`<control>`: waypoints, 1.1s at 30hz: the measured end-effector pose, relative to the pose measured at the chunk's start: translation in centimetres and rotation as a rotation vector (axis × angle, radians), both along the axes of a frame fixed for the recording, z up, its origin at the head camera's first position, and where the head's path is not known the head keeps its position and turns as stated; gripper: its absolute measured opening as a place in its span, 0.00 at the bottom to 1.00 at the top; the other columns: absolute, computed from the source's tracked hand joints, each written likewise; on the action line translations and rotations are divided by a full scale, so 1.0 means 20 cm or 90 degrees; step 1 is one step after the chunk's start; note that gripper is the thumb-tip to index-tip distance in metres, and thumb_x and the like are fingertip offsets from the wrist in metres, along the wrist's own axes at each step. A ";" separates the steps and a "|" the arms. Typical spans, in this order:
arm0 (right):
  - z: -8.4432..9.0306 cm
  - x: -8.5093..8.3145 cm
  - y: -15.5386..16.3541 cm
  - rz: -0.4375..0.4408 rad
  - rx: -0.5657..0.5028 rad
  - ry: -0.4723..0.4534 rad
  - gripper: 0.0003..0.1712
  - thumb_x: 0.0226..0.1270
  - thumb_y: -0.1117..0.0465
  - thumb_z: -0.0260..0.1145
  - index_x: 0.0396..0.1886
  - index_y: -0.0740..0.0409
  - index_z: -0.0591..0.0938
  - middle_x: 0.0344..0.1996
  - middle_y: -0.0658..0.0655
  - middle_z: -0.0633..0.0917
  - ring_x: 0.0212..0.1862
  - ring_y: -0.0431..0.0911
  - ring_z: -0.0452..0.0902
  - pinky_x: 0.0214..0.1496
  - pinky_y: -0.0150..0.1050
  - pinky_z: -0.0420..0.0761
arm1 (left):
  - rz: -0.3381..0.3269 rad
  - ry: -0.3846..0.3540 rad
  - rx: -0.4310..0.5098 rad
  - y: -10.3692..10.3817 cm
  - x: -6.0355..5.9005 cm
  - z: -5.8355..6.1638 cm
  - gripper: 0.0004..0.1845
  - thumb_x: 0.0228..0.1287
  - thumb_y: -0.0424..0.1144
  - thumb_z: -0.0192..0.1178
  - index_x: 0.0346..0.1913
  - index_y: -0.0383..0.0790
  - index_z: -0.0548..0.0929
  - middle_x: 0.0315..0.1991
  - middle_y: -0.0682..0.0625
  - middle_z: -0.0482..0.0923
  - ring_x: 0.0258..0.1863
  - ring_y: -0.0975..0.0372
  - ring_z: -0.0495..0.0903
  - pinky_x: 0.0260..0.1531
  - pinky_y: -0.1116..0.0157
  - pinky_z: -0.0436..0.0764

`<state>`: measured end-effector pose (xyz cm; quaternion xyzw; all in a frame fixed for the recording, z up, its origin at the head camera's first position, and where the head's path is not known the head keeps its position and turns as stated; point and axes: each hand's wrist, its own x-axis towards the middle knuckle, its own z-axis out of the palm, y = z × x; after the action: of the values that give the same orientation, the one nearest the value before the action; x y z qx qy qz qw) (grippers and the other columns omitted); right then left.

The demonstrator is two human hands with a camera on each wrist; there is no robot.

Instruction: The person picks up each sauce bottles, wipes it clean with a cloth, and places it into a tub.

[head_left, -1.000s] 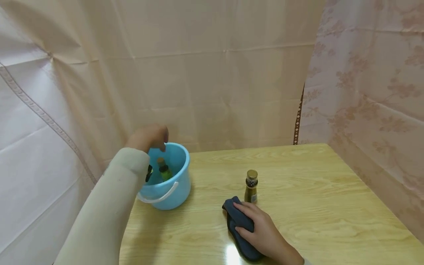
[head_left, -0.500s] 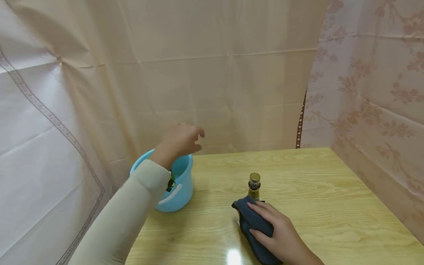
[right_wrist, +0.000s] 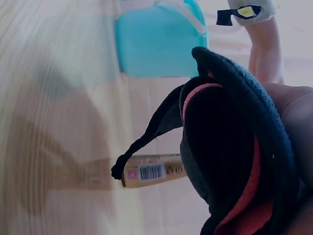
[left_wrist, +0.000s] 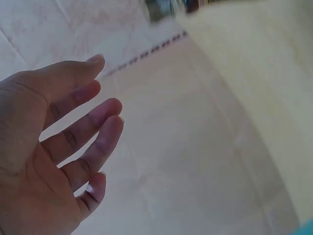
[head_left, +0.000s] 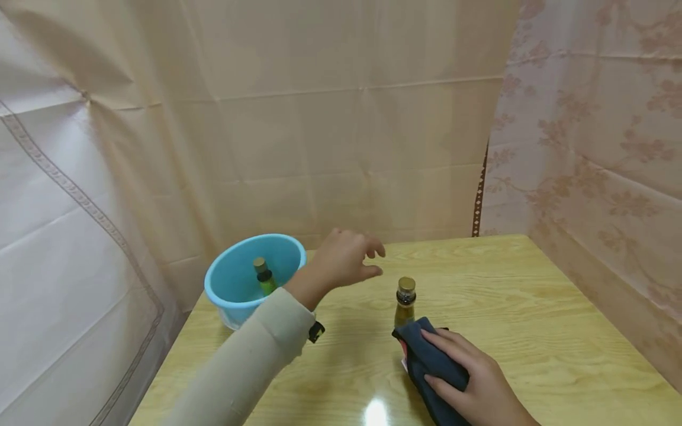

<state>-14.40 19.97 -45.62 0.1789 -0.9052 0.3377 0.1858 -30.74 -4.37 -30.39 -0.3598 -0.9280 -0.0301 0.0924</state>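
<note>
My left hand hovers over the table between the blue bucket and a standing bottle with a gold cap. Its fingers are loosely bent and hold nothing, as the left wrist view confirms. The bottle holds brown contents; a barcode label shows on it in the right wrist view. My right hand grips a folded dark blue cloth with red inside, just in front of the bottle. The cloth hides the bottle's lower part in the head view. Inside the bucket leans a green bottle.
The wooden table ends at a beige curtain behind, with a floral curtain along the right side. White cloth hangs at the left. A dark strap piece shows by the left sleeve.
My left hand has come out from over the bucket and moved right toward the standing bottle. My right hand has shifted slightly right with the cloth, lifting its near folds.
</note>
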 end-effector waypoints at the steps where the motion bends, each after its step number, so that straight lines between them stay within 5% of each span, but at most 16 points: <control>1: 0.00 0.00 0.00 0.001 0.006 0.010 0.42 0.57 0.51 0.83 0.71 0.28 0.75 0.64 0.43 0.80 0.61 0.47 0.82 0.51 0.39 0.85 | -0.003 -0.006 0.001 0.02 0.01 -0.03 0.17 0.65 0.56 0.71 0.55 0.58 0.88 0.44 0.60 0.89 0.46 0.64 0.84 0.55 0.51 0.77; 10: 0.00 0.00 0.05 -0.015 0.026 0.027 0.44 0.55 0.54 0.84 0.71 0.29 0.76 0.64 0.44 0.81 0.59 0.48 0.83 0.48 0.38 0.85 | -0.006 -0.035 0.054 0.16 0.06 -0.24 0.18 0.65 0.59 0.69 0.55 0.62 0.88 0.49 0.63 0.89 0.48 0.66 0.85 0.56 0.56 0.77; 14: 0.00 0.00 0.06 -0.022 0.019 0.027 0.43 0.55 0.54 0.84 0.71 0.30 0.76 0.63 0.45 0.81 0.58 0.48 0.83 0.47 0.37 0.85 | -0.008 -0.003 0.067 0.20 0.05 -0.30 0.17 0.66 0.60 0.69 0.55 0.64 0.88 0.47 0.65 0.89 0.43 0.69 0.85 0.52 0.55 0.77; 22: 0.02 -0.02 0.06 -0.032 -0.003 -0.002 0.43 0.56 0.55 0.83 0.71 0.28 0.76 0.64 0.47 0.80 0.59 0.50 0.82 0.45 0.35 0.84 | -0.021 0.043 0.090 0.22 0.03 -0.38 0.14 0.64 0.59 0.70 0.51 0.66 0.89 0.40 0.68 0.89 0.30 0.71 0.79 0.42 0.62 0.74; 33: 0.02 -0.05 0.05 -0.060 -0.021 0.005 0.42 0.57 0.53 0.82 0.71 0.28 0.76 0.64 0.48 0.81 0.59 0.50 0.83 0.48 0.37 0.85 | 0.000 0.035 0.102 0.21 0.04 -0.40 0.11 0.65 0.58 0.70 0.49 0.66 0.91 0.43 0.70 0.89 0.37 0.70 0.82 0.40 0.63 0.66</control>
<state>-15.33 20.98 -45.15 0.1345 -0.9060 0.3430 0.2083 -30.00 -0.17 -38.33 -0.3518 -0.9197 -0.0940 0.1464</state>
